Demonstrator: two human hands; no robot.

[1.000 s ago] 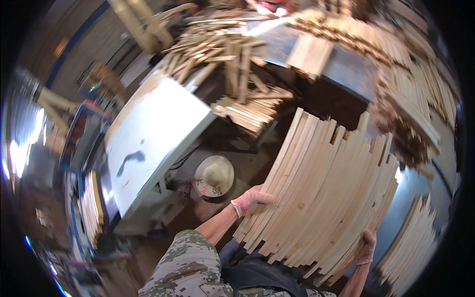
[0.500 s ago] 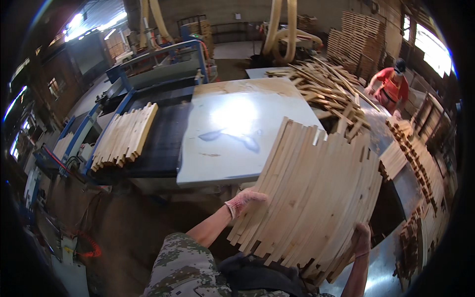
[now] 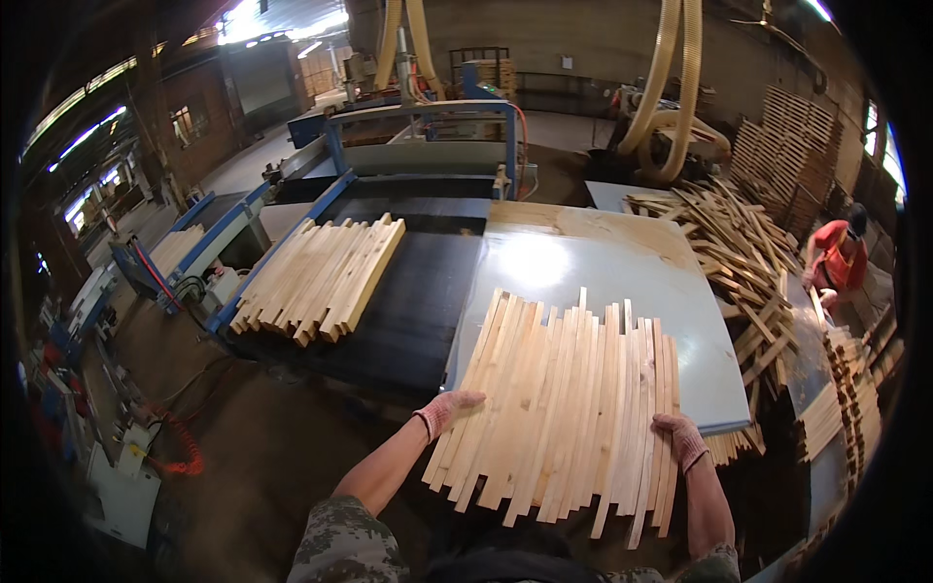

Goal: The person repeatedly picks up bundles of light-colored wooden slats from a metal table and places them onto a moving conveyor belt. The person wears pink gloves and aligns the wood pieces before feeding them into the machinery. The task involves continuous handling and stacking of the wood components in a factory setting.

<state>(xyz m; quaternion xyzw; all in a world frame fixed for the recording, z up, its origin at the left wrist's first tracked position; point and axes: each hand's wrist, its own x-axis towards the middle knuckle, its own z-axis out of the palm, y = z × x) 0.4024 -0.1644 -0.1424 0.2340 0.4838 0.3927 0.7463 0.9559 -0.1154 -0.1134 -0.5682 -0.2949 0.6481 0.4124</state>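
Note:
A wide row of pale wooden strips [image 3: 559,408], laid side by side with uneven ends, is squeezed between my two gloved hands. My left hand [image 3: 451,410] grips its left edge, thumb lying over the top. On the right edge my right hand [image 3: 680,437] presses inward, also thumb on top. The strips' far part lies over the near portion of a shiny metal-topped table [image 3: 622,262]; their near ends stick out toward me. Fingers under the strips are hidden. Left of the table, another row of strips [image 3: 316,277] lies on a black conveyor belt [image 3: 418,282].
A blue-framed machine [image 3: 423,146] spans the belt's far end. Loose wood strips [image 3: 743,253] lie heaped beyond the table's right side. A person in red [image 3: 838,257] stands at the far right near stacked strips [image 3: 844,408]. Pale hoses [image 3: 671,87] hang at the back.
The strips in my hands have moved from the right side to over the metal table's near part and flattened out. My view has turned right-to-left, bringing the belt nearer the middle.

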